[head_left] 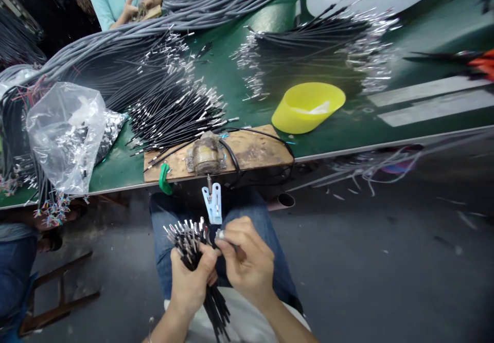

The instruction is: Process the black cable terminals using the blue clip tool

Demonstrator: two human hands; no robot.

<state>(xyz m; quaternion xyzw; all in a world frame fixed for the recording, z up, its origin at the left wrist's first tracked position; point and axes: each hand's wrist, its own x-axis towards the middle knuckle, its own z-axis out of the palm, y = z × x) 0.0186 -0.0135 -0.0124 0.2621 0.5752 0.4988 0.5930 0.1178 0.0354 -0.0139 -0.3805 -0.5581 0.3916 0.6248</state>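
Bag of clear plastic lies on the green worktop, left of loose black cables. Nearer the lap, the left hand has its fingers wrapped closed around a cable bundle, pale tips upward. Just beyond, a light-blue clip hangs below the motor-like part. The right hand, beside the bundle, pinches a small pale piece, too blurred to identify. Farther right sits a yellow container.

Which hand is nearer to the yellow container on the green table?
Right. The right hand is in front and to the left of the yellow container; the left hand, gripping the black cable bundle, is farther left.
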